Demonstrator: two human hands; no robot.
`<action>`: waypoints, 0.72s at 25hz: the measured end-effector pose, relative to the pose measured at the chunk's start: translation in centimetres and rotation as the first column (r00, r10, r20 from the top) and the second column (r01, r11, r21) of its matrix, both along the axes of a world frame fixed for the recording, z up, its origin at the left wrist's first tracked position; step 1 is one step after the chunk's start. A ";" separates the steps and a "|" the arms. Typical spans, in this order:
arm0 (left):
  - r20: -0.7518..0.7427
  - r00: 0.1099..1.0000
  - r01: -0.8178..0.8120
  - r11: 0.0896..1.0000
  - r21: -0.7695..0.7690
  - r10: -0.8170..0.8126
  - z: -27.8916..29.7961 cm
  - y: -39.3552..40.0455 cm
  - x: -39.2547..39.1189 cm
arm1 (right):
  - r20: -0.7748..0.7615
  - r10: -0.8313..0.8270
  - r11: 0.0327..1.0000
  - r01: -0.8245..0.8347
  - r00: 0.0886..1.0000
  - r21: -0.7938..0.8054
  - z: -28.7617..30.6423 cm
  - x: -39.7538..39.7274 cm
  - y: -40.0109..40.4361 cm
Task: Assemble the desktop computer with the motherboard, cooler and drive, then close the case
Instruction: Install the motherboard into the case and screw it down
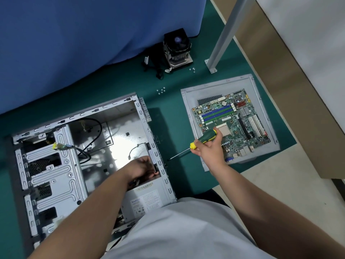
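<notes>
The open grey computer case (104, 116) lies on its side on the green mat, with a power supply (147, 199) at its near end. My left hand (143, 168) reaches inside by the rear wall, fingers curled on something I cannot make out. My right hand (209, 146) grips a green and yellow screwdriver (203, 140), its tip pointing at the case's rear wall. The green motherboard (231, 124) rests on the grey side panel (188, 98) to the right. At the back stands the cooler (177, 47) with its black fan on top.
Small groups of loose screws (161, 90) and more screws (192, 69) lie on the mat (168, 79) behind the case. Black cables (151, 64) sit beside the cooler. A grey metal post (222, 34) is bolted down at the back right. Blue cloth (74, 43) covers the far left.
</notes>
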State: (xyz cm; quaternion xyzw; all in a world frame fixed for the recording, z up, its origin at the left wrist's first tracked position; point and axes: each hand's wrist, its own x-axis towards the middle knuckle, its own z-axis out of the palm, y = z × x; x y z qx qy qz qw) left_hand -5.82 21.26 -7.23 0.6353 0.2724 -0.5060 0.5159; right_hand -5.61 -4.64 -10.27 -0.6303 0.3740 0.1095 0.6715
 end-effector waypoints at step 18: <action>-0.027 1.000 -0.009 1.000 0.025 0.010 -1.2 0.5 -0.1 | -0.041 -0.036 0.999 0.037 0.998 0.018 -1.6 -1.3 0.3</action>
